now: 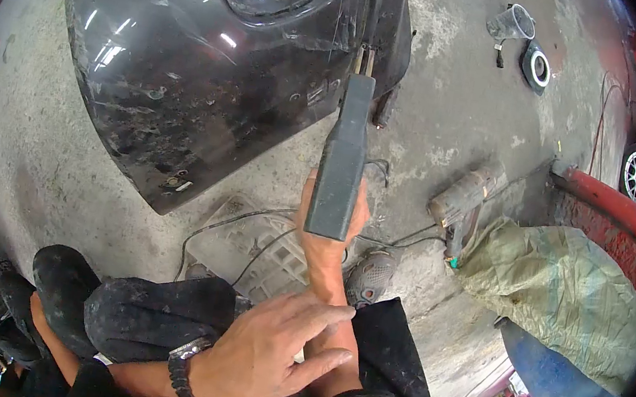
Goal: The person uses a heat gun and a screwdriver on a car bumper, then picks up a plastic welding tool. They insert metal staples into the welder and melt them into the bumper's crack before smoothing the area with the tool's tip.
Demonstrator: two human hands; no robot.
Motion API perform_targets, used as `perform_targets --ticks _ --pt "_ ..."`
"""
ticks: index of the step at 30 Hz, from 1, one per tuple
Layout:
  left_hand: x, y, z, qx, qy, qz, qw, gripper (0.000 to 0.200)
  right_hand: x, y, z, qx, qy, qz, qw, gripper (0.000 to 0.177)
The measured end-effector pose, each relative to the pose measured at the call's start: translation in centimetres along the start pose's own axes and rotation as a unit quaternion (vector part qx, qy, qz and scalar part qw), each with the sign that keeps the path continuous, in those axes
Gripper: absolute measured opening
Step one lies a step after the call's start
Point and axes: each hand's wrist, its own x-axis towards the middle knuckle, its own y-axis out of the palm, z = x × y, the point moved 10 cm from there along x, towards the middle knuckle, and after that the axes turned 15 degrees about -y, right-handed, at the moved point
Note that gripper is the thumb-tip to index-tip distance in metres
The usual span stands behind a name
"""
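Note:
My right hand (333,221) is closed around a dark grey handheld tool (344,154). The tool's two thin metal prongs point away from me and reach the edge of a glossy black, scuffed car body panel (162,98). Whether the prongs touch the panel is hard to tell. My left hand (274,345), with a watch (186,366) on its wrist, is open and empty, its fingers spread over my right forearm. Most of my right fingers are hidden behind the tool.
Beyond the panel's right side are a clear plastic cup (515,22) and a roll (539,67). A rusty cylinder (463,193), a greenish sack (562,295) and a red post (607,200) stand right. Black cables cross a pale crate (247,245). Dark-trousered knees (159,310) show at lower left.

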Motion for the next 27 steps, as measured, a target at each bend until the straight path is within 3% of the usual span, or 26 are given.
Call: perform_targets --ticks 7,13,16,27 --pt "0.2 -0.1 -0.3 -0.008 0.004 -0.005 1.000 0.038 0.5 -0.3 -0.9 -0.007 -0.026 0.015 1.000 0.023" --pt "0.4 -0.3 -0.1 -0.006 -0.003 -0.003 1.000 0.039 0.7 0.1 -1.4 0.034 0.070 0.057 0.995 0.033" --pt "0.4 -0.3 0.0 -0.005 -0.004 -0.006 1.000 0.039 1.1 -0.2 -0.9 0.012 0.066 0.039 0.997 0.022" --pt "0.5 -0.3 0.0 0.004 -0.007 0.003 1.000 0.040 1.6 -0.3 -0.5 0.022 0.060 0.057 0.996 0.021"
